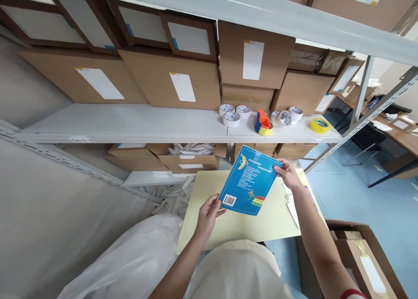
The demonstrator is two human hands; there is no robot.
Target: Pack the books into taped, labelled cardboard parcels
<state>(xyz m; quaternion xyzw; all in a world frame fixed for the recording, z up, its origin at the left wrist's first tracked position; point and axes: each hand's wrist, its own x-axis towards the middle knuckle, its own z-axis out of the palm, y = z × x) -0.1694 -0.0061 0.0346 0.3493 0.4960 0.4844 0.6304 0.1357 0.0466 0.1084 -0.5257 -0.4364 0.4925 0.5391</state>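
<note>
A thin blue book (250, 181) is held up over a pale yellow table (205, 190). Its facing cover carries white text, a cartoon banana and a barcode. My left hand (209, 212) grips the lower left edge, thumb on the cover. At the upper right corner, my right hand (289, 173) pinches the book between thumb and fingers. Under my right forearm, white papers (293, 209) and the edge of a purple-rimmed object (310, 196) lie on the table, partly hidden.
A metal shelf (146, 122) ahead bears cardboard boxes (183, 81), white tape rolls (231, 119), an orange-and-blue tape dispenser (262, 122) and yellow tape (320, 125). An opened carton (365, 229) with boxes stands at lower right. White plastic sheeting (137, 255) bulges at lower left.
</note>
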